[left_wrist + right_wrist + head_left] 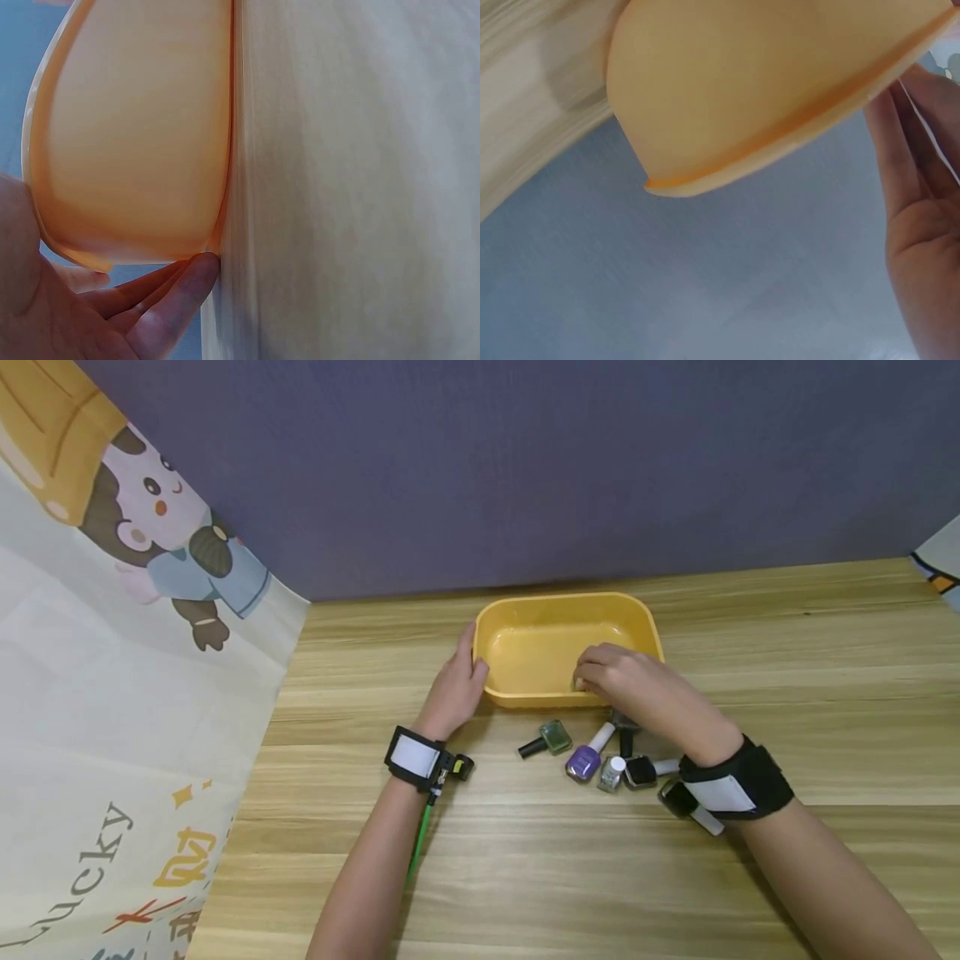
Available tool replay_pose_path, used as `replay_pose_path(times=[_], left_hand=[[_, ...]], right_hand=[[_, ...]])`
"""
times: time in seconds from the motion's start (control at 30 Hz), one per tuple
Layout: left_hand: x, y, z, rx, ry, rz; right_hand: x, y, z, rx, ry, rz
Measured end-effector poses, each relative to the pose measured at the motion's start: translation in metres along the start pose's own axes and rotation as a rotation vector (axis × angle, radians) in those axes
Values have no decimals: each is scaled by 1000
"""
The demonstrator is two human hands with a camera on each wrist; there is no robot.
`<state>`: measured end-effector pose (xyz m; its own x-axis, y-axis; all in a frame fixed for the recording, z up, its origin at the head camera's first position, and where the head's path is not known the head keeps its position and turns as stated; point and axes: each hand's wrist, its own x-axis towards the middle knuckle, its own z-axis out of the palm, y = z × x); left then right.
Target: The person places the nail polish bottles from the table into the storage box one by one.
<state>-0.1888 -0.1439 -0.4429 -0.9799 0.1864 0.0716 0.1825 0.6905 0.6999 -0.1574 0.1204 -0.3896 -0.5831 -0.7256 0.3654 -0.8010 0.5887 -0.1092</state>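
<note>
My left hand holds the left end of a yellow plastic basin, thumb at the rim and fingers along the outer wall. In the left wrist view, the fingertips touch the basin's wall low down, near the tabletop. Over the basin's front right rim reaches my right hand, its curled fingers pinching a small bottle just inside. Most of that bottle is hidden by the fingers, so its colour cannot be made out. From the right wrist camera, the right hand has its fingertips behind the basin's rim.
Nail polish bottles lie in front of the basin: green, purple, silvery with white cap, black, and dark near the right wrist. Another dark bottle is partly under the right hand. A blue-grey panel stands behind.
</note>
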Motion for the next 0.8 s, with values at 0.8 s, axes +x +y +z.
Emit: replay_pose_path(times=[0.8], left_hand=[[-2,2,-1,-27,-19,-23]], right_hand=[[9,-44,4,-11,-9,-122]])
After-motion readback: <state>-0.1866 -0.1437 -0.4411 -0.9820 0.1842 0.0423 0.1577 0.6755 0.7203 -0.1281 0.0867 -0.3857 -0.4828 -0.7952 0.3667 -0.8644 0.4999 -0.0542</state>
